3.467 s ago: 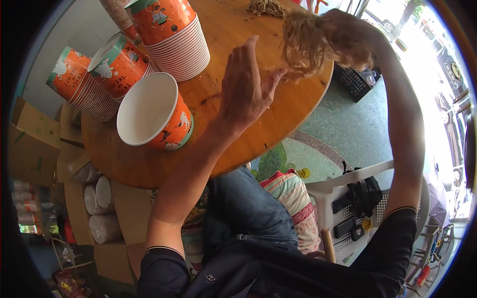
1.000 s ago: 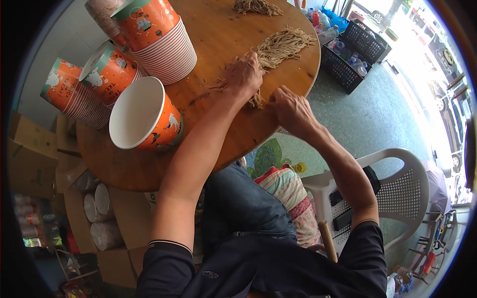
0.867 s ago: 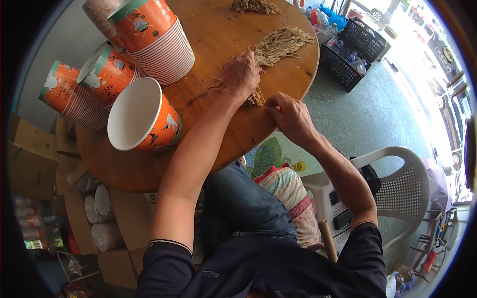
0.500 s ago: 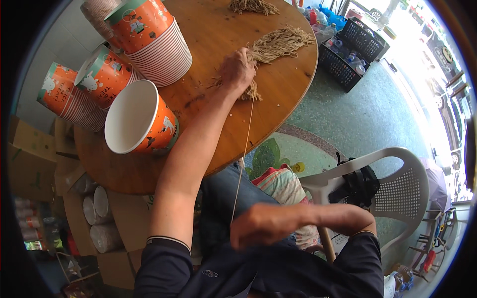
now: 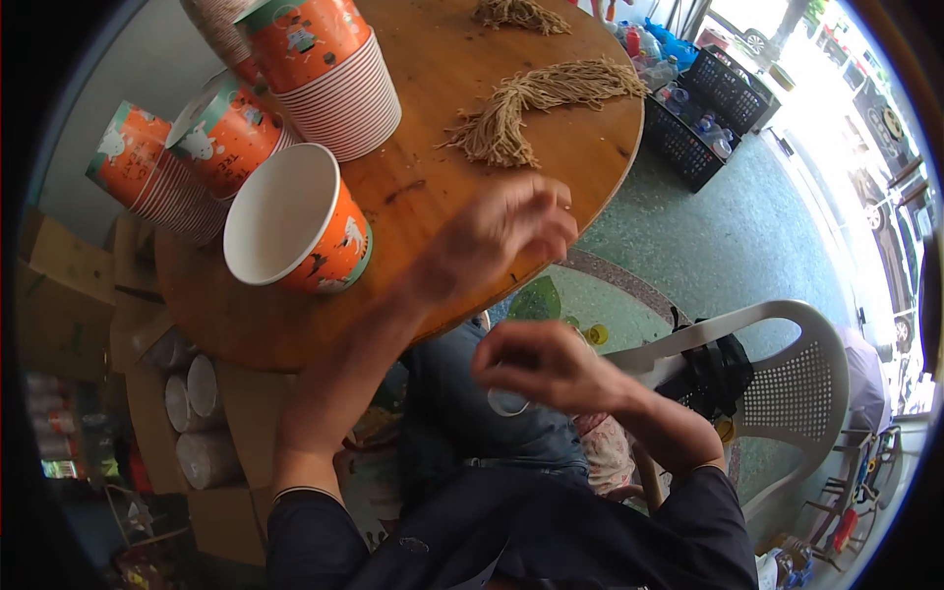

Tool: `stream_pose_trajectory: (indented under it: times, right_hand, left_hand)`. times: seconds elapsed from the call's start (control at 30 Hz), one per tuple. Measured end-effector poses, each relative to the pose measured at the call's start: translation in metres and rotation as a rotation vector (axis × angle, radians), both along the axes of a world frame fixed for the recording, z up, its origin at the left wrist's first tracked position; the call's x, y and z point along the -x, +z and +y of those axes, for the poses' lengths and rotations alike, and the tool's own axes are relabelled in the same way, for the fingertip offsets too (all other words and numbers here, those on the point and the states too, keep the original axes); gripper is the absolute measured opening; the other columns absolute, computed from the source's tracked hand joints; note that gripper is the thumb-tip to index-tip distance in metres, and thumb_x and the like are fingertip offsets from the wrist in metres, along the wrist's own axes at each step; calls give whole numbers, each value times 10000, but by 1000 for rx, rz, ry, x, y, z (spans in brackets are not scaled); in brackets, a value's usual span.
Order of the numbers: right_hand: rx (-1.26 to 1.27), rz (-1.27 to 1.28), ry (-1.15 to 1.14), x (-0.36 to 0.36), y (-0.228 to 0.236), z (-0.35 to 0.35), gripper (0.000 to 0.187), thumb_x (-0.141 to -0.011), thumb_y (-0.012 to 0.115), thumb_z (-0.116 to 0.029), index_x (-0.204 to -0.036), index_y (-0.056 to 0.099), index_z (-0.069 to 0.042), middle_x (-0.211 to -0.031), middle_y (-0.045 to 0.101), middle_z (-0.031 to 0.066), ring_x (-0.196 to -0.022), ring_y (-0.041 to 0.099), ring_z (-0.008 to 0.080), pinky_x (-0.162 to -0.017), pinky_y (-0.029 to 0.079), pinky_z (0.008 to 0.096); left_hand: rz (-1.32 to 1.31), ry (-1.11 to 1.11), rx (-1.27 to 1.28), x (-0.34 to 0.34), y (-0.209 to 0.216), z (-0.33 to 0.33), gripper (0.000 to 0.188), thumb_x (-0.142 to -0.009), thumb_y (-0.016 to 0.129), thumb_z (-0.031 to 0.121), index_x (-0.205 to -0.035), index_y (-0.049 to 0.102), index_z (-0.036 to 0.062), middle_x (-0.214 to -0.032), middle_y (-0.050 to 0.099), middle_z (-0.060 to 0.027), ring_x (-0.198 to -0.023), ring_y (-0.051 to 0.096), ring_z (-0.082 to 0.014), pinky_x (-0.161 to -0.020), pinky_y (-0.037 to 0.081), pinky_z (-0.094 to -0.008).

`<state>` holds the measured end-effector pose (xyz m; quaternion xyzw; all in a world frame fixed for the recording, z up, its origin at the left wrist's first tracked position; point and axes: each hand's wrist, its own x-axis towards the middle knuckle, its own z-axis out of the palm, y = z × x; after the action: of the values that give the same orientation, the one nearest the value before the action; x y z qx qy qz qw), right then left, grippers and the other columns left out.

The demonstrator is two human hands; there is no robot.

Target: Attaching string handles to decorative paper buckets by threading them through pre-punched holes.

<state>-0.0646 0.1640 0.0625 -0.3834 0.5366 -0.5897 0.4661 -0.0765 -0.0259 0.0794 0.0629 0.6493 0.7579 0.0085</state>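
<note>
My left hand point(image 5: 516, 224), blurred by motion, is over the table's near right edge. Its fingers are loosely bent and apart, with nothing visible in them. Below it, above my lap, my right hand point(image 5: 543, 364) has its fingers curled inward. A thin pale loop of string point(image 5: 508, 410) shows just under those fingers; the grip itself is partly hidden. Beyond my left hand, a bundle of tan, crinkled strands point(image 5: 536, 103) lies bent on the wooden table point(image 5: 433, 211), not touched by either hand.
Nested orange paper tubs point(image 5: 339, 93) stand at the left, with a single open tub point(image 5: 295, 221) nearer me. Another strand bundle point(image 5: 521, 14) lies at the far edge. A white plastic chair point(image 5: 796, 393) is at the right, black crates point(image 5: 688, 138) beyond, and a cardboard box point(image 5: 157, 433) at lower left.
My left hand has let go of the strand bundle and drawn back toward me. My right hand has risen and moved slightly right. The taut string between the hands no longer shows.
</note>
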Motion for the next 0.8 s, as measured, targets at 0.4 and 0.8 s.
stream_pose_trajectory:
  times: [0.4,0.8]
  right_hand:
    - [-124,738,-336,25,8,-20,127,-963,712,-57,-1086,710,-26,-865,698,21,-729,630,75,-660,507,258]
    - [-69,93,-361,-33,-45,-34,365,-1043,677,-284,-1240,727,19,-998,747,82,-892,677,126,-766,567,287]
  left_hand:
    - [-278,186,1,-142,-28,-7,293,-1089,595,273,-1020,744,31,-667,591,28,-554,456,-10,-504,325,-180]
    - [-97,559,207,-160,-63,14,256,-1089,595,228,-1014,732,26,-687,602,20,-622,543,-40,-565,414,-218]
